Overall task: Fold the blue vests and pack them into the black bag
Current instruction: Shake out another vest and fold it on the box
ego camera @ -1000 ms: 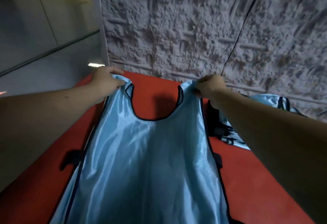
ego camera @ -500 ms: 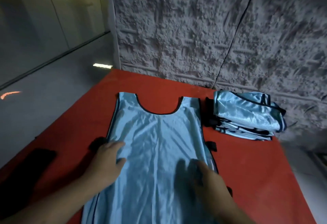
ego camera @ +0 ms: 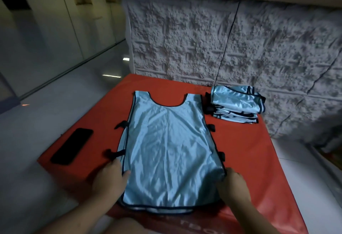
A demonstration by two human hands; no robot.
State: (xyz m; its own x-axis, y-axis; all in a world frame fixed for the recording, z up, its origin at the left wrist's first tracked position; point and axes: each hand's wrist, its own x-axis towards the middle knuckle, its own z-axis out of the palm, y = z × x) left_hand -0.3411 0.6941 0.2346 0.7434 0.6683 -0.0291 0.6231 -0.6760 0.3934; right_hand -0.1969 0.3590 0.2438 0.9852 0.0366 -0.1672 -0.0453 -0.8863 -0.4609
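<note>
A light blue vest with dark trim and black side straps lies flat on the red mat, neck hole toward the wall. My left hand rests on the vest's lower left edge, thumb on the fabric. At the lower right edge, my right hand presses on the cloth. Whether either hand pinches the cloth I cannot tell. A stack of folded blue vests sits at the mat's far right corner. No black bag is in view.
A black phone lies on the mat's left side. A rough white wall panel stands right behind the mat. Pale tiled floor spreads to the left.
The vest was held up by its shoulders, then laid flat. My hands have slid down from its middle to the lower side edges. The camera has pulled back.
</note>
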